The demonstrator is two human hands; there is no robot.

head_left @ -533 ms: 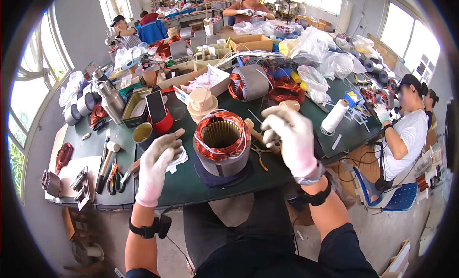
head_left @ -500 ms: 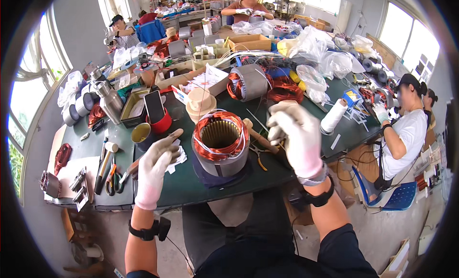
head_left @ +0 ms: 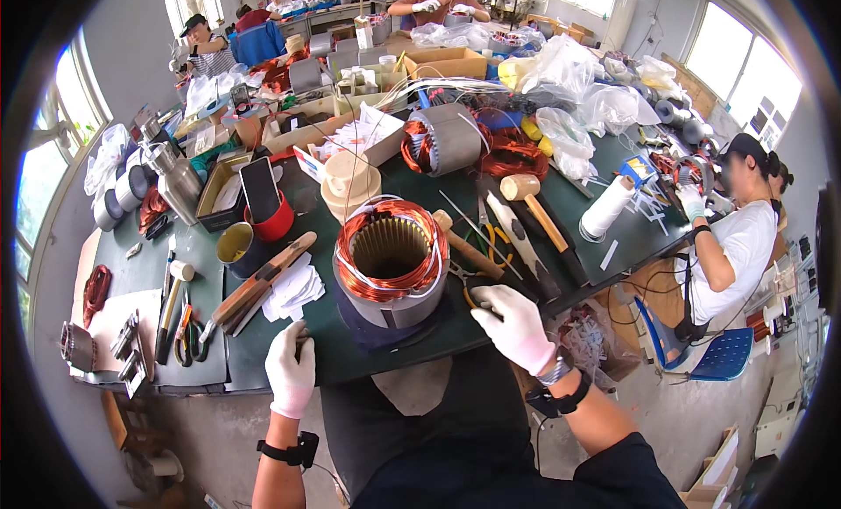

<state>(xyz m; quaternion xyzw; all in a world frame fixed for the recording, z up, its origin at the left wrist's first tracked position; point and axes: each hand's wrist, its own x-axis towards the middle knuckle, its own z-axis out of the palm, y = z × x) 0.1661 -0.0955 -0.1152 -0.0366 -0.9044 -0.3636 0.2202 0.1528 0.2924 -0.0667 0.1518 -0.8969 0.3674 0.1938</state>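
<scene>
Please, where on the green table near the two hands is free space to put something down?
Bare green strip along the near table edge, between the left hand and the stator. Crowded: pliers and mallets by the right hand, and paper slips left of the stator.

Wooden mallet (head_left: 532, 202), red cup (head_left: 273, 221)

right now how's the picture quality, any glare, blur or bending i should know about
Head view: daylight blows out the windows at both sides, glare there only; the stator with copper windings is sharp and evenly lit; the table edge bows with fisheye bending, dark corners ring the frame; the left hand and right hand show no motion blur.
</scene>
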